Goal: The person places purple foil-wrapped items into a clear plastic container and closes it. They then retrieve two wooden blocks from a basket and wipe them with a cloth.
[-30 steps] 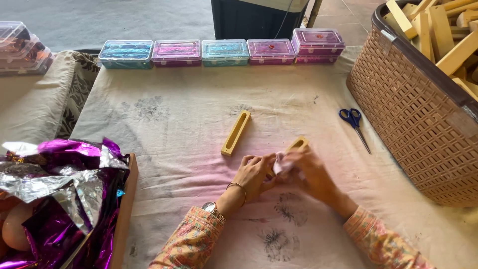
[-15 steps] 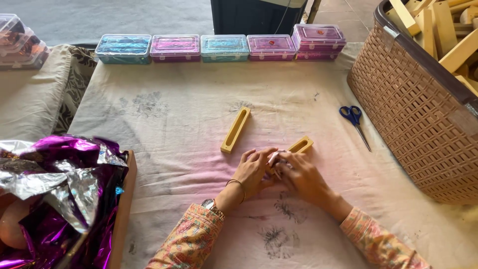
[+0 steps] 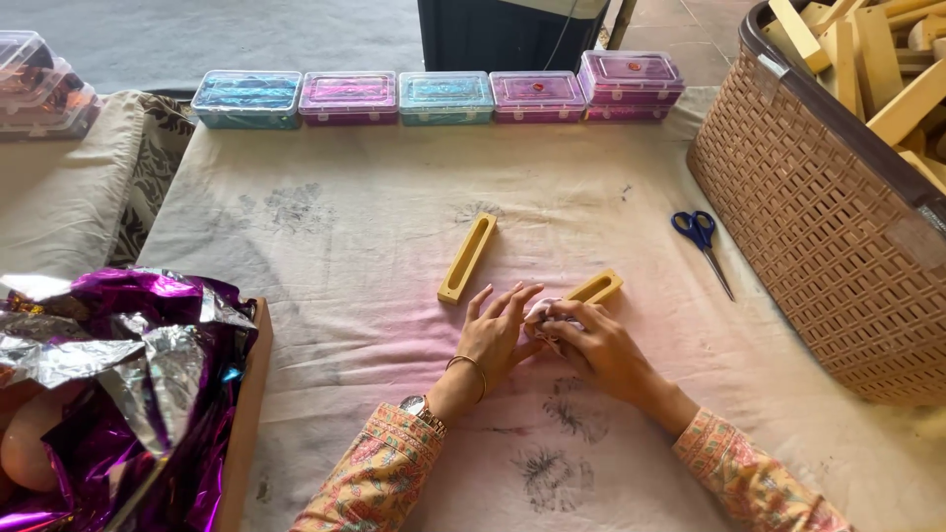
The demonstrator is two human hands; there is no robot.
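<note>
Hands together at mid-table: our left hand (image 3: 501, 330) and right hand (image 3: 591, 347) meet over a small pale lump (image 3: 541, 313), pinkish white, pinched between the fingertips of both. We cannot tell what the lump is made of; most of it is hidden by the fingers. It sits just in front of a short yellow mould (image 3: 595, 287), whose near end the right hand covers.

Progress, as a judgement: work on this piece looks to be in its early or middle part. The lump is not in either mould. A long mould (image 3: 468, 257) lies apart to the left, slot up and apparently unfilled. No finished piece shows on the cloth (image 3: 325, 246).

Other items:
- Scissors (image 3: 702, 239), blue handles, lying shut to the right, untouched.
- Woven basket (image 3: 818, 227) at far right, holding many pale wooden pieces.
- Five clear lidded boxes (image 3: 445, 96) in a row along the far edge, contents blue, pink, blue, pink, pink; the rightmost looks like two stacked.
- More clear boxes (image 3: 39, 84) stacked at upper left.
- Crumpled purple and silver foil (image 3: 118, 365) in a tray at lower left.

No readable labels or signs noted.
</note>
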